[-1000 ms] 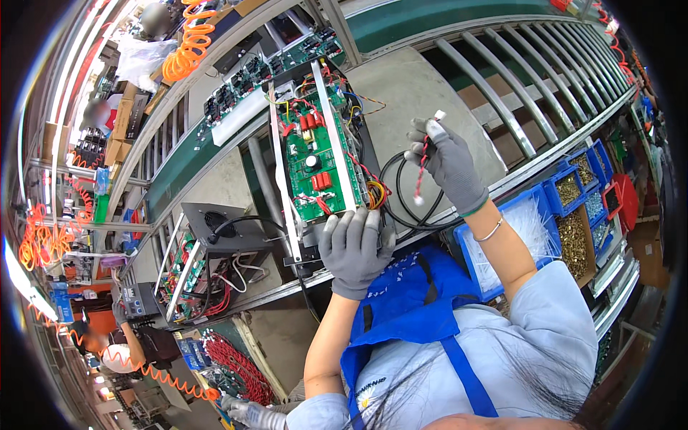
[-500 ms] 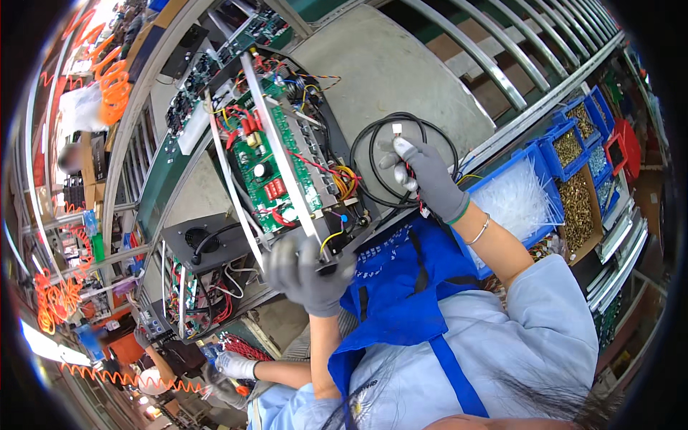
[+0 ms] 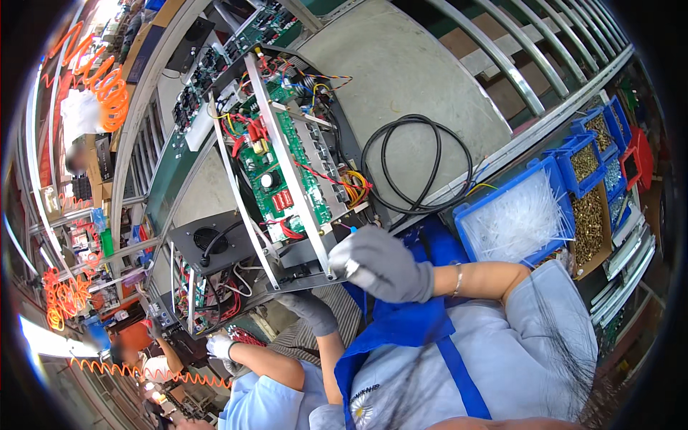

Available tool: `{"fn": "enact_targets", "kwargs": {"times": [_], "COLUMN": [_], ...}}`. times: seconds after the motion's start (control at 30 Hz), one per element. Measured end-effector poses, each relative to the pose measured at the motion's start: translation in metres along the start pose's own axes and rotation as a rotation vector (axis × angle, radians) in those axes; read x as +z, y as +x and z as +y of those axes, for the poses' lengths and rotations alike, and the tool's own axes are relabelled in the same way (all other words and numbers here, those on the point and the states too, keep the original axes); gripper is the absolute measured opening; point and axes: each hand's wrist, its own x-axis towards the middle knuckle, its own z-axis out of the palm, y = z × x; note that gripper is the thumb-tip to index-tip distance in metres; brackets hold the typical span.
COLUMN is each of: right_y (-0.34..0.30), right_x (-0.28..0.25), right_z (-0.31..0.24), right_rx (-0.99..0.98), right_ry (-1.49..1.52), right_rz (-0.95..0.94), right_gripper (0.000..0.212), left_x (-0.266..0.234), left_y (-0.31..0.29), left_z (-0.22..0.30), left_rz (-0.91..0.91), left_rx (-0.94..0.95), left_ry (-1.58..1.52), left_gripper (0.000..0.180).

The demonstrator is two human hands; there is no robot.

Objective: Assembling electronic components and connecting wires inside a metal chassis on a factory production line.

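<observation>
Head view: the right hand (image 3: 380, 266), in a grey glove, is curled shut around a small pale cylindrical tool (image 3: 342, 258) at the near corner of the open metal chassis (image 3: 287, 215). Its green circuit board (image 3: 276, 172) faces up (red and yellow wires run across it). The left hand (image 3: 309, 309), also gloved, grips the chassis's lower edge from beneath, fingers bent. A coiled black cable (image 3: 416, 165) lies on the grey bench just right of the chassis, and a blue bin of white cable ties (image 3: 516, 218) stands nearby.
</observation>
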Motion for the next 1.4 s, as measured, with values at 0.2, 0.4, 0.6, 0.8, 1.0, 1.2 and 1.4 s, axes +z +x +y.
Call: {"fn": "enact_targets", "kwargs": {"times": [0.2, 0.4, 0.6, 0.8, 1.0, 1.2, 1.4], "right_y": [0.012, 0.020, 0.098, 0.156, 0.125, 0.059, 0.039], "right_x": [0.035, -0.010, -0.100, -0.176, -0.133, -0.097, -0.080], "right_z": [0.008, 0.018, 0.068, 0.091, 0.009, 0.002, -0.007], "right_rx": [-0.111, -0.048, 0.185, 0.063, -0.013, 0.069, 0.318], "right_ry": [-0.218, -0.332, -0.161, -0.299, -0.396, -0.407, -0.414], "right_rz": [0.061, 0.226, 0.662, 0.617, 0.625, 0.182, 0.156], "right_gripper": [0.021, 0.025, 0.036, 0.040, 0.041, 0.035, 0.035], "left_x": [0.002, 0.042, 0.120, 0.165, 0.113, 0.114, 0.115], "left_y": [-0.006, -0.059, -0.102, -0.024, 0.135, 0.136, 0.140], "left_z": [-0.003, 0.016, 0.075, 0.109, 0.104, 0.090, 0.086], "left_rz": [-0.035, -0.039, -0.720, -0.872, -0.185, -0.151, -0.148], "left_rx": [0.062, 0.054, 0.284, 0.749, 1.032, 1.096, 1.107], "left_ry": [0.134, 0.284, 0.242, 0.150, 0.724, 0.700, 0.710], "left_gripper": [0.075, 0.054, 0.108, 0.057, 0.063, 0.060, 0.059]}}
